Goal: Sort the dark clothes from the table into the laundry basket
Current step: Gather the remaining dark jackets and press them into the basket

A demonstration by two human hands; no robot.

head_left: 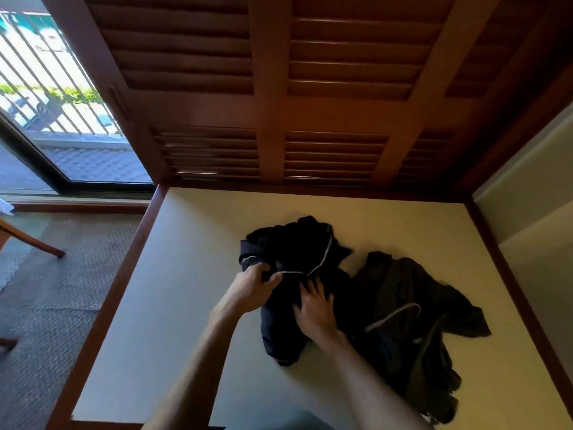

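Note:
A black garment with thin white piping (294, 252) lies crumpled on the pale table (192, 274). My left hand (251, 287) pinches its left edge, fingers closed on the cloth. My right hand (314, 308) rests on the garment's middle with fingers spread flat. Beside it on the right lies a dark olive garment with a grey drawstring (412, 321), touching the black one. No laundry basket shows in this view.
A wooden louvred screen (273, 88) rises behind the table. Wooden rails edge the table left (117, 280) and right (508, 280). On the left, carpeted floor (55, 293), a chair leg (34, 242) and a glass door with balcony railing (46, 88).

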